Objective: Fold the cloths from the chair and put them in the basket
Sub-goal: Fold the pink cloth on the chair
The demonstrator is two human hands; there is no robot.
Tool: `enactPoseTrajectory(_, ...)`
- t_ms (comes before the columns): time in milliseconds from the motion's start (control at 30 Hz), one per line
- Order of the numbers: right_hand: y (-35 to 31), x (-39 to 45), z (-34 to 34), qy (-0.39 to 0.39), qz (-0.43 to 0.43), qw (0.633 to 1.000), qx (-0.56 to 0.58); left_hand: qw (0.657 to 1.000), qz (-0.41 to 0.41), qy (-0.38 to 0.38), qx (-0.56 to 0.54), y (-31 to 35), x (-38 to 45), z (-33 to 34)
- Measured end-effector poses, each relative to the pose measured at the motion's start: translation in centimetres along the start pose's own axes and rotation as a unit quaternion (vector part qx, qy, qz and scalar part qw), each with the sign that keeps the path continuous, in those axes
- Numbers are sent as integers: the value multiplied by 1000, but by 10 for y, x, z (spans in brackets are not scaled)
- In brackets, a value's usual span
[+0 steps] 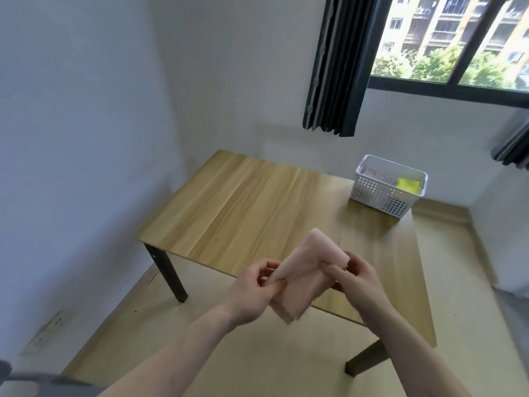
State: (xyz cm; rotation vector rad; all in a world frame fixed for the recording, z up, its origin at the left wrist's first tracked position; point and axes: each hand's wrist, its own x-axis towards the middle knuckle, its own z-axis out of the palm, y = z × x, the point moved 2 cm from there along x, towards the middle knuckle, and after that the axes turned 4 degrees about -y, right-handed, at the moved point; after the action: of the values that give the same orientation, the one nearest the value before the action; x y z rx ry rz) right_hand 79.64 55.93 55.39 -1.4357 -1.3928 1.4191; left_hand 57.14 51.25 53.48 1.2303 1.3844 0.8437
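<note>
A pale pink cloth [309, 270] hangs partly folded in the air above the near edge of the wooden table [243, 202]. My left hand [254, 293] pinches its left edge between thumb and fingers. My right hand [355, 276] pinches its right corner. The white perforated basket [383, 193] stands at the table's far right corner. Inside it lie a folded yellow cloth [408, 185] and a pinkish cloth [372, 173]. The chair is mostly out of view.
A grey edge [31, 382], possibly the chair, shows at the bottom left. Dark curtains [340, 67] hang beside the window behind the table. White walls close in at the left and back. Light wooden floor surrounds the table's black legs [169, 273].
</note>
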Motion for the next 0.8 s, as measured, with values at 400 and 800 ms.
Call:
enactPoseTrajectory(400, 6, 133, -214, -95, -17, 991, -93, 992, -46, 118, -9, 50, 129, 178)
enactPoseTrajectory(800, -2, 287, -337, -42, -7, 989, -140, 994, -35, 96, 28, 99, 329, 233)
